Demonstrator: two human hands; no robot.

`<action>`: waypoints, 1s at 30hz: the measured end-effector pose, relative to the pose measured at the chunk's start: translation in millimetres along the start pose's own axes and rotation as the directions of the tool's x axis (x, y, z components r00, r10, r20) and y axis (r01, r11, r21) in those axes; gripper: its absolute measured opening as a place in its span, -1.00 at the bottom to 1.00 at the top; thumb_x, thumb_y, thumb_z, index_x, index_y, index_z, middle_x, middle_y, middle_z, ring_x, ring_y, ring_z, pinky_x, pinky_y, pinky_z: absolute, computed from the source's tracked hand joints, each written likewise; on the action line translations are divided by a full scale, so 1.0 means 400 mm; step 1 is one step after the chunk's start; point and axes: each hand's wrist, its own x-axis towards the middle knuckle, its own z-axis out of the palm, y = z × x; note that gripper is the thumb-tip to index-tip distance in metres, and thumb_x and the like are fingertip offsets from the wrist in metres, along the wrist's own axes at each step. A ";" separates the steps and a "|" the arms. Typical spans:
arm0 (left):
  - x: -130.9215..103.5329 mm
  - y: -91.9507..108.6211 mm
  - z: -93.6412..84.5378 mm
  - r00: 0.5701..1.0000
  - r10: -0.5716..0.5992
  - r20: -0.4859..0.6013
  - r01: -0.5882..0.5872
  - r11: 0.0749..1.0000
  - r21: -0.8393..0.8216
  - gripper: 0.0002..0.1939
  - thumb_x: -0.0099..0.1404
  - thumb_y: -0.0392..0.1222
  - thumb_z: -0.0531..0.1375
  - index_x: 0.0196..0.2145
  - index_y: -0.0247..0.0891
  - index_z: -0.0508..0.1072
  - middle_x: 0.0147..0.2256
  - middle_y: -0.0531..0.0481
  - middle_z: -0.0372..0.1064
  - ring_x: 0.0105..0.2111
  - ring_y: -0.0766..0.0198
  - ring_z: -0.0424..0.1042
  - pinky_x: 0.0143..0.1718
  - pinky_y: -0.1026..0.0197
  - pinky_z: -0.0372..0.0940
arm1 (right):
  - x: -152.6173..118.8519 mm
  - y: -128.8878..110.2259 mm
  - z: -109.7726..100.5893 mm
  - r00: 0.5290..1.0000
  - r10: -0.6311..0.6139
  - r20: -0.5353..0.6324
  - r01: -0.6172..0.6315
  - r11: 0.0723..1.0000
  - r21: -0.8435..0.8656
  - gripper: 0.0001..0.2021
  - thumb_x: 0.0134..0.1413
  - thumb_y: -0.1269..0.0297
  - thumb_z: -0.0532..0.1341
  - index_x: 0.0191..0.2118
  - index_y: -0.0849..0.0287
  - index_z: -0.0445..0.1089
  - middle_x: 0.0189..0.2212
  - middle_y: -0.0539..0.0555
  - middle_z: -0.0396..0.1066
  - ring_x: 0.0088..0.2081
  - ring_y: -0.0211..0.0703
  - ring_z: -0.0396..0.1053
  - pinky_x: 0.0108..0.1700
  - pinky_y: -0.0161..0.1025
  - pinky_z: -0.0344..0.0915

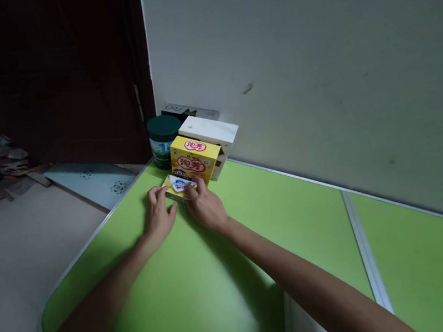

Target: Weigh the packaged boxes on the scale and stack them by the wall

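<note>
A small flat soap box, white and yellow with a blue shield logo, lies on the green table in front of a taller yellow box with red lettering. My right hand is closed on the right end of the soap box, fingers over its top. At the left end, my left hand has its curled fingertips against the box, its thumb by the front edge. Left of the yellow box stands a round tub with a dark green lid. Behind it is a white box.
The green table has a pale metal edge and a seam strip at the right. A grey wall runs along its back. A dark door and cluttered floor lie to the left. Another box leans against the wall.
</note>
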 end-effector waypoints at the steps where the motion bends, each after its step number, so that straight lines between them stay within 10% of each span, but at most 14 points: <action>1: 0.013 0.003 0.009 1.000 -0.012 -0.003 0.012 1.000 0.006 -0.45 0.16 -0.44 0.24 0.10 -0.22 0.25 0.09 -0.22 0.12 0.06 0.03 0.38 0.10 -0.04 0.34 | 0.002 0.002 -0.001 1.000 -0.024 0.002 0.024 0.998 -0.051 -0.60 0.27 0.31 0.05 0.18 0.29 0.25 0.21 0.37 0.16 0.00 0.06 0.43 -0.11 -0.15 0.42; 23: 0.057 -0.006 0.042 0.999 0.028 -0.018 -0.029 0.999 -0.031 -0.54 0.16 -0.47 0.28 0.00 -0.20 0.36 0.02 -0.15 0.28 -0.24 0.23 0.42 -0.08 0.08 0.40 | -0.006 0.034 -0.026 0.999 -0.001 0.042 0.007 0.989 -0.147 -0.66 0.34 0.27 0.02 0.15 0.21 0.28 0.18 0.28 0.25 0.04 0.06 0.38 0.03 -0.12 0.31; 30: 0.045 0.003 0.022 0.999 0.021 -0.036 -0.022 1.000 -0.019 -0.53 0.12 -0.48 0.28 -0.01 -0.23 0.37 0.03 -0.18 0.20 -0.25 0.25 0.43 -0.06 0.08 0.42 | -0.107 0.057 -0.099 0.994 0.058 0.098 -0.049 0.995 -0.092 -0.62 0.28 0.29 0.11 0.16 0.29 0.28 0.12 0.31 0.33 0.00 0.06 0.43 -0.09 -0.17 0.37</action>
